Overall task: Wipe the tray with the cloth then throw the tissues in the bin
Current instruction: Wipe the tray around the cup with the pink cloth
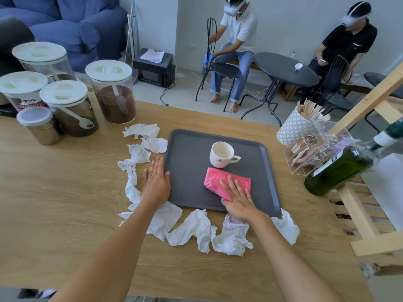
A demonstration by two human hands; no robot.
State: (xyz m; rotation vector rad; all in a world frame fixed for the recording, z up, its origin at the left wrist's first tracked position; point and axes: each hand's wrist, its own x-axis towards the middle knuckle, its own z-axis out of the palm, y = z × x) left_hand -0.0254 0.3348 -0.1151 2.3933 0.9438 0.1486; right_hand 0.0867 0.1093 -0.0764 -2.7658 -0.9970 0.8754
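Right hand (pixel 238 199) lies flat, fingers spread, pressing soft limp pink cloth (pixel 226 182) onto stiff tray (pixel 189 171); left hand (pixel 156 182), open, steadies tray edge w/ light crumpled tissues (pixel 192 227) just beside both wrists.

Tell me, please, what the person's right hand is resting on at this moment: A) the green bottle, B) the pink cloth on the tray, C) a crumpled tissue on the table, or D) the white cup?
B: the right hand lies flat on the pink cloth, which is spread on the grey tray, just in front of the white cup.
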